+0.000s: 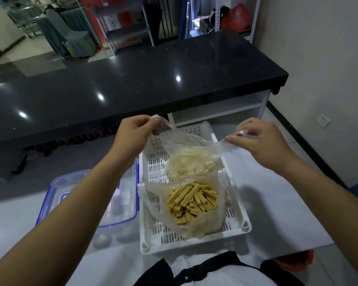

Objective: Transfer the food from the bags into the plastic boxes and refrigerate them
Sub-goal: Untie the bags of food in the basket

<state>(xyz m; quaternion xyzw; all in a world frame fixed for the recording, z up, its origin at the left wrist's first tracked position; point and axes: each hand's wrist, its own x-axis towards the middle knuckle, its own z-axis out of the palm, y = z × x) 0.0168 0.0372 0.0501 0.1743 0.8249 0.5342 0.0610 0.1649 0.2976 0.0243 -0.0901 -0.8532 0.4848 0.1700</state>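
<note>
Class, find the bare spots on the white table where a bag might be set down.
Bare table lies right of the basket, under the right hand. Left of the basket is crowded by plastic boxes. The basket itself holds both bags.

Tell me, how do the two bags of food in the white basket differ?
The far bag holds pale, whitish pieces; the near bag holds yellow sticks. The far bag is held up by its handles, the left hand on one and the right hand on the other; the near bag lies untouched, its mouth slumped open. Both are thin clear plastic and sit in the white basket.
</note>
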